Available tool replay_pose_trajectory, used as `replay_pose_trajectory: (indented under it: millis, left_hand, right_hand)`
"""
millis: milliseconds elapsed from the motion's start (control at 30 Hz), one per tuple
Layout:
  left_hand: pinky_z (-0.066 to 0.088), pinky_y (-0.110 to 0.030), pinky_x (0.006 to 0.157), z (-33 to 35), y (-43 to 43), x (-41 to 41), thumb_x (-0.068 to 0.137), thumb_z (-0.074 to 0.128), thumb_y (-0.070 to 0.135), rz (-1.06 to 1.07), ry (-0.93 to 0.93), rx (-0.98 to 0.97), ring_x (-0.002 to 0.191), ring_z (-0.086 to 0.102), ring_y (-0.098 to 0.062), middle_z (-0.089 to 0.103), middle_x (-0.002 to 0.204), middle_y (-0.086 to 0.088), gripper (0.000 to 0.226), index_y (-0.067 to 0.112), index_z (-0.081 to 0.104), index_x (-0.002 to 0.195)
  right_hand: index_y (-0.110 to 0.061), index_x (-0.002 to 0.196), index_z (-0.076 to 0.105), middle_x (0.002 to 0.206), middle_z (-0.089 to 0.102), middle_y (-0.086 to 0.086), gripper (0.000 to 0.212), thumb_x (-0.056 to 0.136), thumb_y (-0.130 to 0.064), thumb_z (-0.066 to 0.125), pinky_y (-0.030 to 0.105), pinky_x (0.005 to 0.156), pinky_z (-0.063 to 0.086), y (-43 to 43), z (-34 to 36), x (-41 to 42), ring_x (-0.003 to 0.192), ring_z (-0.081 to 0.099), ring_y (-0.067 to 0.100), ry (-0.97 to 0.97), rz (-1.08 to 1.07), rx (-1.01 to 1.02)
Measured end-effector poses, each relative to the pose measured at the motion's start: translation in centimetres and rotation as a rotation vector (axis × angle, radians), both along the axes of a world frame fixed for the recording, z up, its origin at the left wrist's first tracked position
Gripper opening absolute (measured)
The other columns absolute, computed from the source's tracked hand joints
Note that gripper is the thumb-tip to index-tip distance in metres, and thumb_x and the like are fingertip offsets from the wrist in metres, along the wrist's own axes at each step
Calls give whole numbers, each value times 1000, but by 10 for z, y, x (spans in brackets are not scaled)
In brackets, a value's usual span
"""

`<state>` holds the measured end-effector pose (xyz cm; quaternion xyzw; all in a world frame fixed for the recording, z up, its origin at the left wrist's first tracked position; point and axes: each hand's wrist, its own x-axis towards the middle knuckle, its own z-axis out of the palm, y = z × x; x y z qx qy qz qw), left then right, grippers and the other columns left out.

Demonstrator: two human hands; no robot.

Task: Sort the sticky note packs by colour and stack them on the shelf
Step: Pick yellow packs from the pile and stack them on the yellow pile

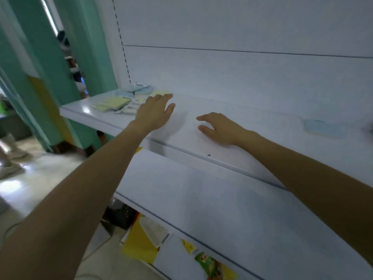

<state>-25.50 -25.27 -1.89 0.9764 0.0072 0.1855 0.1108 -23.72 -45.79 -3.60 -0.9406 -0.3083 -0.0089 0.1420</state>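
Two empty hands, L point(154, 114) & R point(220, 128), fingers loosely spread; blurry yellow/blue packs point(121, 103) on shelf point(201, 146)

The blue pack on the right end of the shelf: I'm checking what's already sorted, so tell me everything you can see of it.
The blue pack is a flat, pale blue rectangle, seemingly paper, and blurred, so wrapping or print cannot be made out. It lies flat and alone on the white shelf, near the frame's right edge. Nothing visibly touches it except the shelf. The right hand is well short of it, and the mixed pile of yellow and blue packs is at the far left end.
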Motion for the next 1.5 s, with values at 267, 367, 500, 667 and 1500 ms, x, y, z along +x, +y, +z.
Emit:
replay_pose_trajectory:
  millis: [267, 367, 500, 667, 1500]
  left_hand:
    - [36, -47, 104, -1, 132, 70, 98, 32, 31, 146, 63, 20, 128, 40, -35, 44, 141, -16, 44, 19, 34, 141]
    - [34, -46, 106, 2, 178, 98, 98, 33, 29, 174, 72, 29, 130, 39, -36, 43, 142, -17, 45, 18, 34, 141]
    - [35, -48, 106, -1, 223, 136, 98, 33, 29, 173, 110, 35, 129, 40, -36, 42, 141, -19, 45, 19, 32, 141]
    - [36, -51, 106, -7, 256, 191, 98, 33, 26, 97, 177, 65, 127, 40, -39, 39, 140, -22, 46, 23, 28, 143]
    - [50, -26, 65, 24, 266, 297, 82, 60, -6, -379, 385, -634, 92, 52, -26, 52, 114, -18, 48, 12, 51, 126]
  right_hand:
    - [-20, 139, 37, 143, 40, 12, 45, 97, -38, 34, 35, 110, 27, 119, 3, 117, 133, 36, 26, 57, 27, 25]
    - [-17, 138, 38, 143, 40, 15, 44, 97, -34, 35, 34, 109, 27, 159, 6, 160, 133, 37, 28, 51, 31, 28]
    - [-16, 141, 32, 145, 37, 17, 46, 97, -31, 34, 39, 112, 26, 197, -1, 207, 134, 34, 32, 47, -21, 72]
    - [-20, 113, 55, 122, 53, 12, 37, 98, -29, 22, 42, 101, 32, 219, -16, 236, 117, 45, 35, 55, -96, -56]
    - [-17, 120, 54, 121, 43, 11, 55, 71, -15, 77, 27, 74, 39, 201, 14, 196, 96, 46, 24, 202, -770, 440]
